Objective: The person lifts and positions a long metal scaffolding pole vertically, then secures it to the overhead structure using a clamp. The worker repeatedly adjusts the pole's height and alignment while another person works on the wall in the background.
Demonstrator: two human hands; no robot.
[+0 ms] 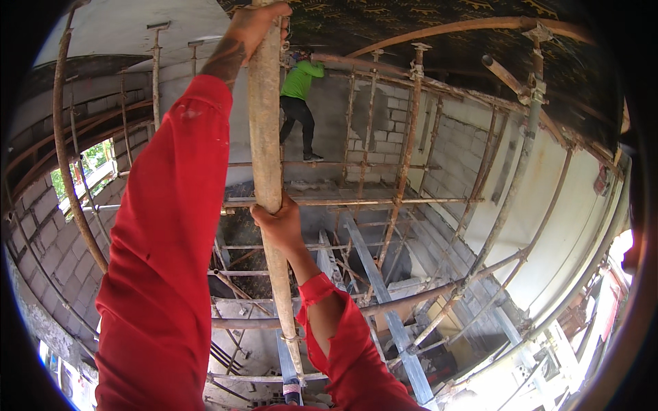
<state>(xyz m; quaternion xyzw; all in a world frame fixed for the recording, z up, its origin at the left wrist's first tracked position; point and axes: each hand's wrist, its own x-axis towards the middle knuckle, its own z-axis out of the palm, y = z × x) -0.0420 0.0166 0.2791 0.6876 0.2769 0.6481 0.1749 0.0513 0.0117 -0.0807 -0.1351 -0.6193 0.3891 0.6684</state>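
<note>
A long, worn scaffold pole (266, 130), spattered with dried mortar, runs upright through the middle of the view. High up near the ceiling, my left hand (257, 29) is closed around it, the red-sleeved arm stretched upward. Lower down, around mid-view, my right hand (279, 222) wraps the same pole with the thumb across its front. Below that hand the pole narrows toward a clamp-like fitting. Close under its lower end is a foot in a dark shoe (292, 390), resting on a narrow metal plank.
A person in a green top (299, 83) stands on a scaffold tube farther off. Horizontal tubes (370, 201) and upright props (408, 130) cross the room. Metal planks (384, 294) span a drop to the cluttered floor below. Block walls (65, 253) surround it; dark formwork panels (384, 12) lie overhead.
</note>
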